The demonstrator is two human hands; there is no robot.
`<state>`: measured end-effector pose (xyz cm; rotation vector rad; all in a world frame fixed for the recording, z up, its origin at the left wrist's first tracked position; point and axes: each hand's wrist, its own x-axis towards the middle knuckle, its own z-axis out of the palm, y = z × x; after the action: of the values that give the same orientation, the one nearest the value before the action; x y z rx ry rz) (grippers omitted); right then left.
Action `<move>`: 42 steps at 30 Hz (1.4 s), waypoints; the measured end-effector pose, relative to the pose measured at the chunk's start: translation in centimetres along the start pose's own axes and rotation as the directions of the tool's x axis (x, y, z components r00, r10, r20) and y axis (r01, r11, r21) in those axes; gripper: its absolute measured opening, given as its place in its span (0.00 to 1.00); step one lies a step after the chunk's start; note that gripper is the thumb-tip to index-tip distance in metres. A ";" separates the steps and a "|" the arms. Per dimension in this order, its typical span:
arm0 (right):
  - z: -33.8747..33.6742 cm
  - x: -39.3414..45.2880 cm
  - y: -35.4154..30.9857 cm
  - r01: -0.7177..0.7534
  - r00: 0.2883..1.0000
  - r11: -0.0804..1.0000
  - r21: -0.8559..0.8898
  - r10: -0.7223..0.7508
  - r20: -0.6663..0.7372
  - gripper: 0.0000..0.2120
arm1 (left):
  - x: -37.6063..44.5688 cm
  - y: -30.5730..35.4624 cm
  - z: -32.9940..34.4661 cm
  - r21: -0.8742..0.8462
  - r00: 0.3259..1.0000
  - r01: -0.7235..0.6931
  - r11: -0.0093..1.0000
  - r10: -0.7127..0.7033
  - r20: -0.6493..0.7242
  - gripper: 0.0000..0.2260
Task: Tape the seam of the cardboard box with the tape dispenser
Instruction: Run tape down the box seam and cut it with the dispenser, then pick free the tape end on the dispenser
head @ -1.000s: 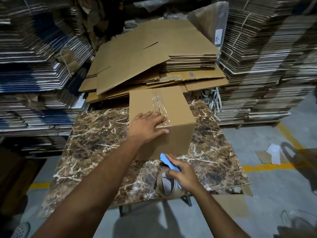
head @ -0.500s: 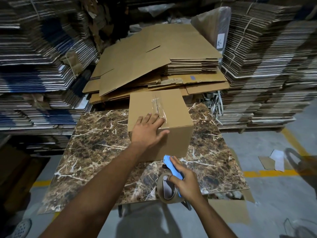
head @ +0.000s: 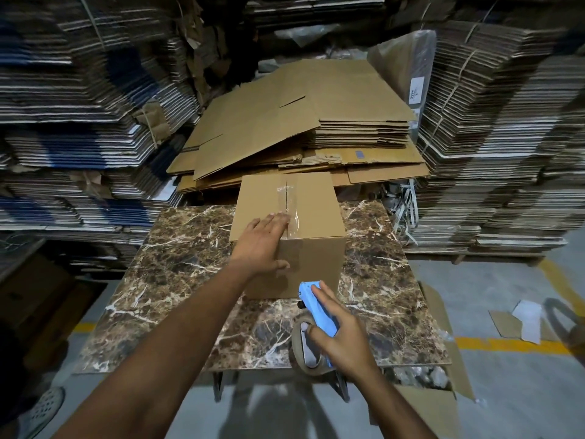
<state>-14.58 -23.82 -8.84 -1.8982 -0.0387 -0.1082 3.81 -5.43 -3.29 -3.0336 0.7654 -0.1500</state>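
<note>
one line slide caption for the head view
Left hand presses clear tape on the cardboard box seam; right hand holds the blue tape dispenser.

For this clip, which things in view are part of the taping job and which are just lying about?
Part of the job: cardboard box on the table; clear tape along its seam; tape dispenser in the right hand; left hand pressing on the box.

Lying about: flattened cardboard sheets; bundled stacks; floor scraps.

You stand in a cardboard warehouse or packing store: around the marble-patterned table, tall stacks of bundled flat cartons rise left and right, loose brown sheets pile up behind it, and a yellow floor line crosses the grey concrete beside it
</note>
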 end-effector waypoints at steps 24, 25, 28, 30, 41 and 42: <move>4.6 15.1 -12.7 0.364 0.839 0.854 -0.372 -0.474 -0.266 0.46 | -1.6 -4.8 -9.8 -0.994 0.981 0.058 -0.094 -0.182 0.074 0.21; 4.8 15.5 -12.7 0.373 0.849 0.856 -0.357 -0.470 -0.241 0.45 | -1.1 -5.6 -9.5 -0.992 0.978 0.047 -0.120 -0.195 0.070 0.20; 5.2 16.2 -12.8 0.342 0.885 0.906 -0.249 -0.400 -0.237 0.38 | 0.2 -7.3 -8.5 -0.988 0.980 0.026 -0.150 -0.191 0.055 0.21; 5.3 16.4 -12.8 0.318 0.899 0.932 -0.175 -0.355 -0.257 0.33 | 0.8 -7.9 -8.1 -0.992 0.983 -0.020 -0.123 -0.184 0.003 0.22; 1.7 18.8 -8.5 0.173 0.912 0.910 -0.378 -0.292 -0.286 0.31 | 3.5 -5.6 -4.1 -0.948 0.931 -0.137 0.286 -0.291 -0.222 0.13; 1.3 18.7 -8.2 0.170 0.922 0.921 -0.351 -0.274 -0.275 0.30 | 3.7 -5.3 -3.9 -0.937 0.929 -0.143 0.317 -0.283 -0.237 0.12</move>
<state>3.40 -20.41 0.19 -2.1740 -0.0204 -0.6128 9.16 -2.44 1.13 -4.3131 1.0032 -0.4059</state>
